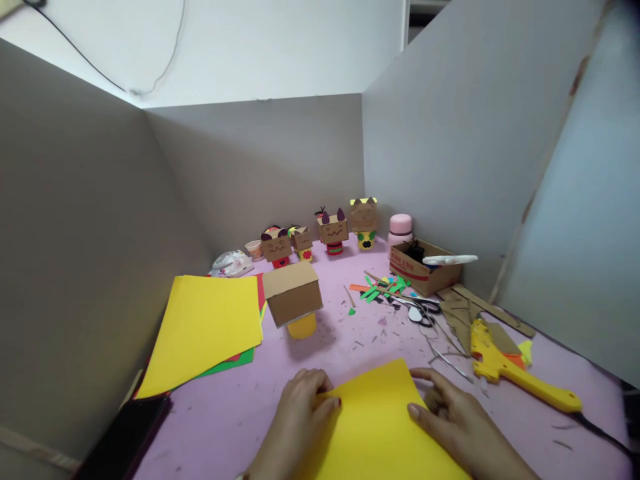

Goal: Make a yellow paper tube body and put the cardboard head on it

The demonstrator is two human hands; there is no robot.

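A sheet of yellow paper (383, 427) lies before me at the bottom of the head view, its near part cut off by the frame. My left hand (306, 413) pinches its left edge, thumb on top and fingers curled beneath. At the right edge, my right hand (445, 417) has its thumb against the paper and its fingers bent around that side. Just beyond stands a cardboard box head (294, 293) on a yellow cup (303, 325), its visible sides plain.
Coloured paper sheets (215, 327) and a black phone (125, 437) lie left. Right are a yellow glue gun (520, 380), scissors (425, 312), paper scraps (385, 289) and a small carton (425, 270). Several box-headed figures (334, 230) and a pink bottle (400, 227) line the back; grey partitions (260, 153) enclose the table.
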